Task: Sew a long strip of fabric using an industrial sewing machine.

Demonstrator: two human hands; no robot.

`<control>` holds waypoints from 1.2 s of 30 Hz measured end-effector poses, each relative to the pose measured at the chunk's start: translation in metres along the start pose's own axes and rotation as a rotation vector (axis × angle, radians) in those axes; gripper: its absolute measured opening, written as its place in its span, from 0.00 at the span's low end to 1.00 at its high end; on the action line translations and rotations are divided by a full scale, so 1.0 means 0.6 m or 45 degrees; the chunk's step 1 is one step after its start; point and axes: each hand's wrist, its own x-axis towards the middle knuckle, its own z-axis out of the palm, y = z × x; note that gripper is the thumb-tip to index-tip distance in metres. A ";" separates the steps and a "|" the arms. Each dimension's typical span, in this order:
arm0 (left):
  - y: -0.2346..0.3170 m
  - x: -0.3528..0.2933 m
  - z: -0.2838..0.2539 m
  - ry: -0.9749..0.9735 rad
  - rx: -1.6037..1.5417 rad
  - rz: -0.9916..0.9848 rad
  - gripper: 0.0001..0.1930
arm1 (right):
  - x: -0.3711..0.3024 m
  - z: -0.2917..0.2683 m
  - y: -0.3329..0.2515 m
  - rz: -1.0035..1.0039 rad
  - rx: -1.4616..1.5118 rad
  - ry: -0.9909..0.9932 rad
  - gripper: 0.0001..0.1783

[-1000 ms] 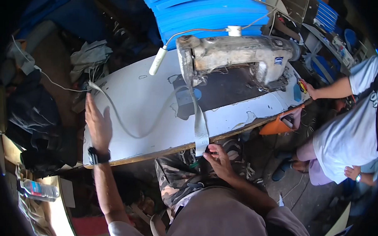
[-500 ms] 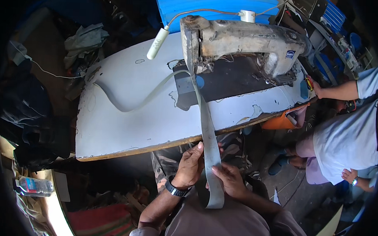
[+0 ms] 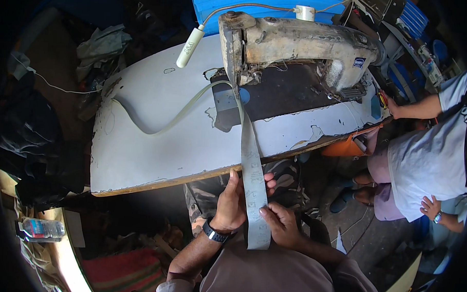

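Note:
A long pale grey-green strap (image 3: 253, 185) runs from under the sewing machine's (image 3: 298, 45) needle area over the table's front edge towards my body. Faint markings show on its wide flat face. My left hand (image 3: 232, 202), with a dark wristwatch, is open behind the strap: its thumb points up beside the left edge and its fingertips show past the right edge. Lower down, my right hand (image 3: 282, 222) pinches the strap's right edge between thumb and fingers. The free end hangs below, against my shirt. The strap's other part curls over the left tabletop.
The white, chipped tabletop (image 3: 140, 158) has a wooden front edge. A white tubular lamp (image 3: 190, 46) hangs on a cord left of the machine. At right, another person's hand (image 3: 392, 108) rests by the table end. An orange pouch (image 3: 349, 144) hangs beneath; a plastic bottle (image 3: 43, 229) lies at lower left.
The strap's near part has turned flatter, bringing the markings into sight, and its end has shifted slightly left and up. My left thumb now stands more upright. The other person's lower hand has spread its fingers.

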 end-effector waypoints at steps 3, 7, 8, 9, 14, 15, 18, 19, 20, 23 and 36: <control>-0.010 0.004 -0.015 0.060 0.064 -0.015 0.36 | -0.001 -0.003 0.000 0.058 0.075 -0.012 0.11; -0.010 0.003 -0.014 0.105 0.095 -0.015 0.33 | 0.001 -0.008 0.011 -0.017 -0.015 -0.054 0.12; -0.009 0.003 -0.010 0.105 0.095 -0.016 0.33 | 0.002 -0.008 0.011 -0.017 -0.015 -0.053 0.12; -0.007 0.003 -0.004 0.128 0.122 0.016 0.32 | 0.004 -0.010 0.007 -0.073 -0.107 -0.072 0.11; 0.004 0.001 0.028 0.343 0.398 0.105 0.27 | 0.027 -0.014 -0.014 -0.322 -0.378 -0.093 0.09; 0.006 0.000 0.027 0.349 0.393 0.107 0.27 | 0.030 -0.016 -0.015 -0.417 -0.515 -0.122 0.08; 0.009 -0.004 0.030 0.557 0.410 0.136 0.21 | 0.054 -0.029 -0.026 -0.624 -0.634 -0.115 0.07; 0.012 -0.005 0.027 0.558 0.470 0.141 0.20 | 0.067 -0.037 -0.031 -0.738 -0.615 -0.071 0.06; 0.016 -0.007 0.022 0.560 0.529 0.147 0.19 | 0.081 -0.057 -0.036 -0.666 -0.536 -0.055 0.03; 0.011 -0.009 0.021 0.586 0.541 0.175 0.18 | 0.160 -0.092 -0.031 -0.910 -1.003 0.059 0.16; 0.002 -0.010 0.023 0.657 0.635 0.284 0.22 | 0.240 -0.074 -0.014 -1.057 -1.180 -0.298 0.21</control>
